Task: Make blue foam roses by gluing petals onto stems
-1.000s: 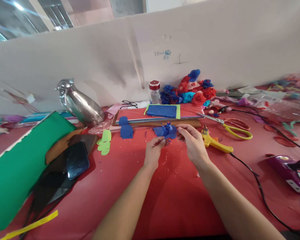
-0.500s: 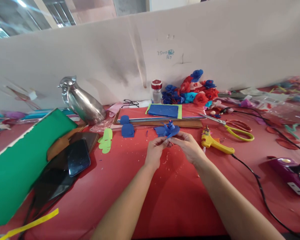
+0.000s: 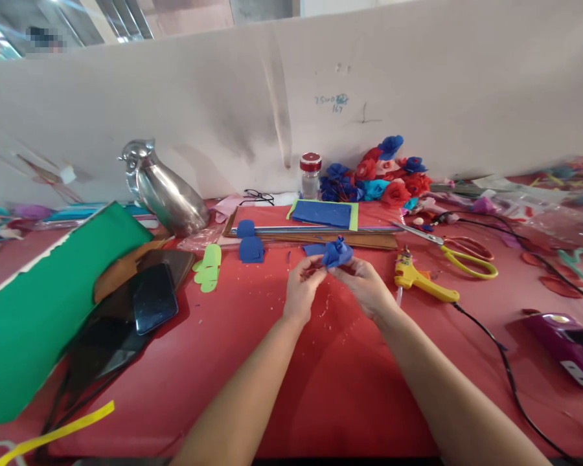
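Left of centre, blue pieces (image 3: 251,250) are laid. By the left hand (image 3: 302,288), a blue flower (image 3: 337,253) is pinched in mid-frame, apparently by the right hand (image 3: 366,285) too; a yellow glue gun (image 3: 422,282) is laid at centre right.

glue gun (image 3: 409,276) right of flower (image 3: 337,254) | phone (image 3: 154,299) left | jar (image 3: 310,178) behind

Matt, papery blue flower (image 3: 337,254); polished, shiny metal jug (image 3: 172,197); smooth yellow plastic glue gun (image 3: 418,280); glossy black phone (image 3: 153,298); smooth red tabletop (image 3: 214,349)
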Demonstrator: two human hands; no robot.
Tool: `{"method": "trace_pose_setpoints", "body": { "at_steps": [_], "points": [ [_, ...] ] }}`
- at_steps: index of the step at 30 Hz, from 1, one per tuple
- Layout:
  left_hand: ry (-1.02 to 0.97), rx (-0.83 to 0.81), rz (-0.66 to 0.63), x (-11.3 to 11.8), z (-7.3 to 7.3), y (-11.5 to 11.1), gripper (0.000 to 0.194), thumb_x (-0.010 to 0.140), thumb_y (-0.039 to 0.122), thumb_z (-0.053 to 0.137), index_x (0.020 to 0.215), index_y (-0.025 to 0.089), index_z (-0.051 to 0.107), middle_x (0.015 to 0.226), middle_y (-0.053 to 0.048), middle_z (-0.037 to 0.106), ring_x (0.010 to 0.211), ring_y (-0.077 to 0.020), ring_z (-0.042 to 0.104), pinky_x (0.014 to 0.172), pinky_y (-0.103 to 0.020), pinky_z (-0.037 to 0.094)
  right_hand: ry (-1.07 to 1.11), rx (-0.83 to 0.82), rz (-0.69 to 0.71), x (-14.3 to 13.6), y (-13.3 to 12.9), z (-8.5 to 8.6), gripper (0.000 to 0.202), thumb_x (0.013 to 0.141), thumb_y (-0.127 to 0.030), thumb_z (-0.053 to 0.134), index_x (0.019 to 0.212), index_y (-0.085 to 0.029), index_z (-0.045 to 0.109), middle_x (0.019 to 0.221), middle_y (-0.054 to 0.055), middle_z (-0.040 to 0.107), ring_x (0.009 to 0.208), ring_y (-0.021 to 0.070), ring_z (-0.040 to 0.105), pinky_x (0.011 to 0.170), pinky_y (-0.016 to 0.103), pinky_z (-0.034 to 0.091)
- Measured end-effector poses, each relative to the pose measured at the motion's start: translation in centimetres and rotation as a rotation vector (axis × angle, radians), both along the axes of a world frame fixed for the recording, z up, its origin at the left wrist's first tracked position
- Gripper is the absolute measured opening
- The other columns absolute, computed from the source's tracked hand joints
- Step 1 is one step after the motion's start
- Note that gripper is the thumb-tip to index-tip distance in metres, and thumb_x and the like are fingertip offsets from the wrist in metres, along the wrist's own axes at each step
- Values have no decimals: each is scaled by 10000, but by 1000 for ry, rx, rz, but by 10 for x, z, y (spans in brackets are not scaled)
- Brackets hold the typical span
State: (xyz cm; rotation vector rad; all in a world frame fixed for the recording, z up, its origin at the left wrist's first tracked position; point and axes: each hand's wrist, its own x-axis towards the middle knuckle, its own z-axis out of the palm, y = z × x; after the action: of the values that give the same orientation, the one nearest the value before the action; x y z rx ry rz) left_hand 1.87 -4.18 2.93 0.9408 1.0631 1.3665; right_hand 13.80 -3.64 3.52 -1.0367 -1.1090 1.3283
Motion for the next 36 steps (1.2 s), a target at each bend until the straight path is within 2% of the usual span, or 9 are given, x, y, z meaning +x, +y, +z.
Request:
{"method": "trace_pose_setpoints", "body": {
  "at_steps": [6, 12, 17, 21, 28, 32, 36],
  "points": [
    [-33, 41, 22, -1, -2, 0, 198, 645, 268, 672, 821, 178, 690, 793, -21, 678, 773, -143, 579, 789, -272, 429, -53, -19, -3, 0, -2, 0, 224, 628, -398, 714, 696, -193, 656, 708, 0, 666, 751, 163, 588, 807, 320, 427],
    [85, 123, 63, -1, -7, 1, 237, 641, 308, 716, 841, 183, 691, 866, -42, 671, 839, -163, 585, 821, -289, 435, -106, -15, -59, -2, -2, 2, 222, 614, -388, 705, 698, -187, 666, 718, 4, 673, 703, 158, 576, 726, 299, 434],
    [193, 201, 136, -2, -8, 2, 206, 634, 286, 736, 807, 182, 695, 885, -49, 650, 863, -168, 573, 852, -296, 433, -167, 20, -62, -3, -2, 1, 214, 643, -391, 674, 720, -192, 673, 740, 14, 691, 738, 183, 601, 731, 315, 443],
    [257, 215, 173, -3, -4, 0, 136, 665, 282, 713, 768, 194, 721, 866, -42, 656, 861, -173, 580, 864, -300, 432, -166, 46, -39, -3, -2, 1, 232, 661, -403, 671, 760, -196, 701, 763, 25, 712, 812, 208, 627, 798, 343, 455],
    [266, 226, 222, -4, -2, -2, 80, 685, 274, 695, 721, 210, 728, 812, -29, 659, 826, -168, 584, 829, -292, 443, -170, 82, -16, -3, -2, 0, 230, 696, -380, 671, 836, -206, 726, 812, 23, 728, 869, 217, 638, 857, 366, 455],
    [236, 216, 234, -3, -4, 1, 84, 671, 275, 706, 702, 198, 714, 776, -23, 648, 805, -163, 577, 809, -286, 446, -169, 101, -19, -3, -1, -1, 218, 690, -372, 674, 830, -215, 730, 798, 14, 727, 853, 212, 639, 856, 367, 459],
    [288, 237, 248, -3, -2, -2, 75, 686, 262, 694, 718, 201, 724, 785, -23, 652, 791, -159, 584, 801, -281, 446, -203, 100, -59, -3, -1, 0, 221, 680, -378, 670, 810, -211, 736, 769, 18, 726, 820, 217, 638, 828, 368, 464]
  ]
}}
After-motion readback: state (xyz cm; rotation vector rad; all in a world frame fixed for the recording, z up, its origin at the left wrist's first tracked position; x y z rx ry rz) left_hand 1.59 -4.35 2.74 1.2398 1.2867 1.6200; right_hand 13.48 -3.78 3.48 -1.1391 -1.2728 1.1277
